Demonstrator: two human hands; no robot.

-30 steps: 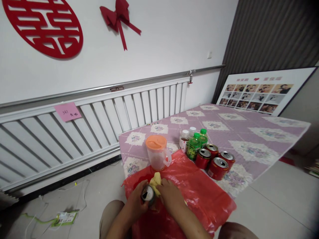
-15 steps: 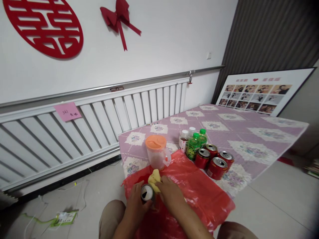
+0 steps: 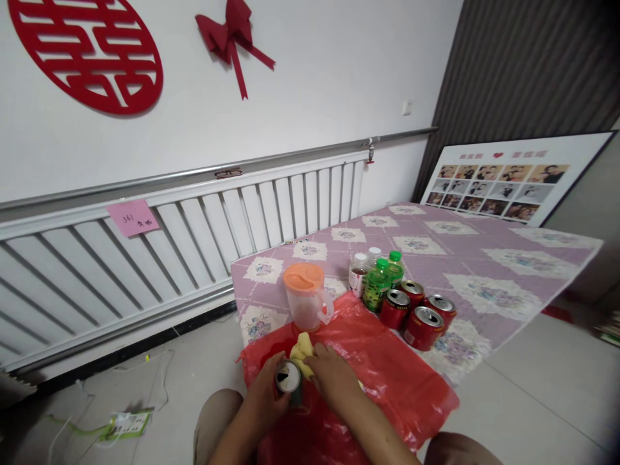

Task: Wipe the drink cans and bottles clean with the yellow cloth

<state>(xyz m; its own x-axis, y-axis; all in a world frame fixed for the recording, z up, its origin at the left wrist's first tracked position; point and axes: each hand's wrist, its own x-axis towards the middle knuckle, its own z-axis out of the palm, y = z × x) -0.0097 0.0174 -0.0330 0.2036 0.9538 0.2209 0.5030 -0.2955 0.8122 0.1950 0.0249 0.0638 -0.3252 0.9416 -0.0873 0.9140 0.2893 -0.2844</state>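
Head view: left hand (image 3: 264, 395) clamps an open can (image 3: 289, 376) over the red bag (image 3: 387, 374), right hand (image 3: 332, 378) pressing a yellow cloth (image 3: 302, 351) at its one o'clock.

A home room: red wedding emblem (image 3: 87, 55) on the wall, radiator (image 3: 194, 219), quilted bed (image 3: 460, 258), photo collage board (image 3: 513, 177).

Head camera looks forward and down over the table (image 3: 484, 258).

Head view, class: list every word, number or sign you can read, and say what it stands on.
"361", then blurred handwriting: pink note on the radiator.
Double-happiness sign: red wall cutout.
Red heart between blurred words: photo board.
Red cans, bottles: labels unreadable.
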